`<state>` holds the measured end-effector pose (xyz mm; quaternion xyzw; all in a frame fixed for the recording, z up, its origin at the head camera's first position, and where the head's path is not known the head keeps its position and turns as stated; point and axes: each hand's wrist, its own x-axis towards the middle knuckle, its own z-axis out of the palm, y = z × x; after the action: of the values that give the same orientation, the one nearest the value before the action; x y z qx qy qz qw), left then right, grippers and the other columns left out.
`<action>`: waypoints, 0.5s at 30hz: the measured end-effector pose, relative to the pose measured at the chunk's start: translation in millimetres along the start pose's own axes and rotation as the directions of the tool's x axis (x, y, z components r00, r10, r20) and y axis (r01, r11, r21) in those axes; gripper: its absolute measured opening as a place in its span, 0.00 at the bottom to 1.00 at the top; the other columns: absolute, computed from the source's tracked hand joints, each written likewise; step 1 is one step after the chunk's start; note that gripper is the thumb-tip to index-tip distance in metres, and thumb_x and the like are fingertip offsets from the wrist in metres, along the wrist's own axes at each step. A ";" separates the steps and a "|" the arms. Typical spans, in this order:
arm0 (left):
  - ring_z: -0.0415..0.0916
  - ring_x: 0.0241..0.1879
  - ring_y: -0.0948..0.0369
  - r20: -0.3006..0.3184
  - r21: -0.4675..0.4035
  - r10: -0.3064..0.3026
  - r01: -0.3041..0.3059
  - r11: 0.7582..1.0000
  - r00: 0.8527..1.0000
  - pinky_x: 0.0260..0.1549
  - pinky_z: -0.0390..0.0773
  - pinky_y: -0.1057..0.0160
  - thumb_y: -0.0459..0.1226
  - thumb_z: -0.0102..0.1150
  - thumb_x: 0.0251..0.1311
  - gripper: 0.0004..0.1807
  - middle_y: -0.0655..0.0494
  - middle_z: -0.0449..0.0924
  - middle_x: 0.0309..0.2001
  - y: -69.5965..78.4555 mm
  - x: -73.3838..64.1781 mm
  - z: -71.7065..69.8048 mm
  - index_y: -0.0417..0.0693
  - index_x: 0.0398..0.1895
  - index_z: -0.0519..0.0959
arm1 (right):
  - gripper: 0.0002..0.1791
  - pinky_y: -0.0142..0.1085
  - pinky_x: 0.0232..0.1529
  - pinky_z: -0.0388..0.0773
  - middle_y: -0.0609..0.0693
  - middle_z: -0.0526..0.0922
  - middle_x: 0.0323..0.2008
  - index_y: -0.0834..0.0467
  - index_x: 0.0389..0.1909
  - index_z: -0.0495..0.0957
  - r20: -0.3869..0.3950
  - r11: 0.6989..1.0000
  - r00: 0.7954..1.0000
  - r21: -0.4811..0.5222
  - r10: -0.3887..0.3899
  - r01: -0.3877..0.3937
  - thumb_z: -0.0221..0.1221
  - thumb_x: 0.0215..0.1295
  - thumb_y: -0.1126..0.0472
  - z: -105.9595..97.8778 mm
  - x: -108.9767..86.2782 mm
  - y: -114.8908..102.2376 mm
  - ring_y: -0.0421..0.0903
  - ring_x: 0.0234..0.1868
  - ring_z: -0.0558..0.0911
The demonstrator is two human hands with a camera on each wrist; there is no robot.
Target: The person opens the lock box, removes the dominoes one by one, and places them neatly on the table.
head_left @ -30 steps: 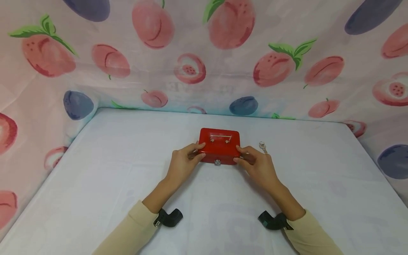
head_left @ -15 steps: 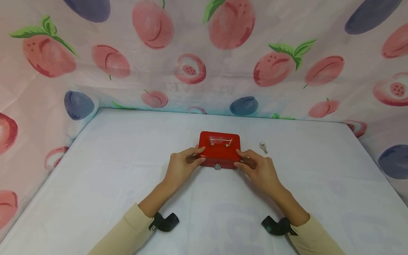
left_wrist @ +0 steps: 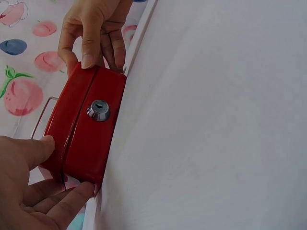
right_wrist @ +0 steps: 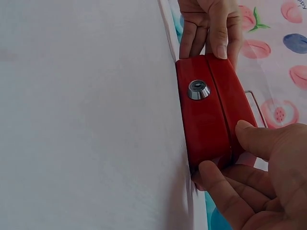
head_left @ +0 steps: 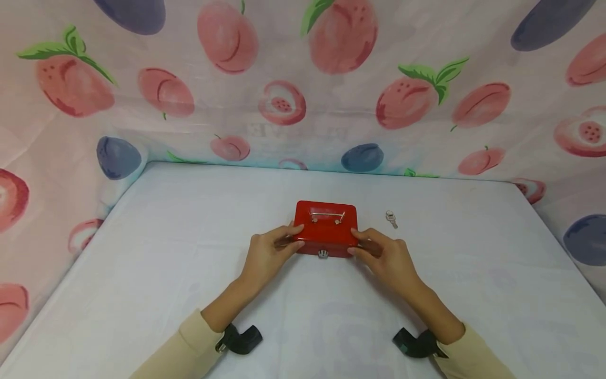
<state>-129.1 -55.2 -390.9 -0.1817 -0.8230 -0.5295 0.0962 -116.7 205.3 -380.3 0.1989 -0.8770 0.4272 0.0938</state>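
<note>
A small red cash box (head_left: 325,231) sits on the white-covered table, its lid down and a thin wire handle (head_left: 327,214) on top. Its round silver lock (left_wrist: 99,110) faces the person. My left hand (head_left: 265,258) grips the box's left end between thumb and fingers. At the other end, my right hand (head_left: 390,263) holds it the same way. Fingertips of the right hand (right_wrist: 283,177) reach low on the box's end in the right wrist view. To the right of the box, apart from both hands, lie small keys on a ring (head_left: 391,219).
A white cloth (head_left: 189,252) covers the table. Behind it and at the sides hangs a fruit-print curtain (head_left: 331,137). Black wrist cameras (head_left: 242,339) are strapped at both sleeves.
Both hands have drawn the cash box a little toward the person, keeping their grip on its ends. The keys have stayed in place and are now farther from the right hand.
</note>
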 end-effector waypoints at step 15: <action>0.82 0.44 0.54 -0.023 -0.029 0.017 -0.018 0.999 1.000 0.36 0.81 0.64 0.28 0.70 0.50 0.21 0.43 0.79 0.53 4.2 -13.1 0.5 0.42 0.50 0.82 | 0.22 0.37 0.38 0.81 0.55 0.83 0.49 0.60 0.49 0.81 -0.005 1.000 1.000 0.000 0.009 -0.009 0.70 0.50 0.69 0.9 -8.9 -1.9 0.51 0.43 0.84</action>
<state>-115.4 -55.7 -392.2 -0.1844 -0.8124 -0.5426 0.1076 -107.9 205.9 -382.5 0.1938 -0.8775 0.4284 0.0942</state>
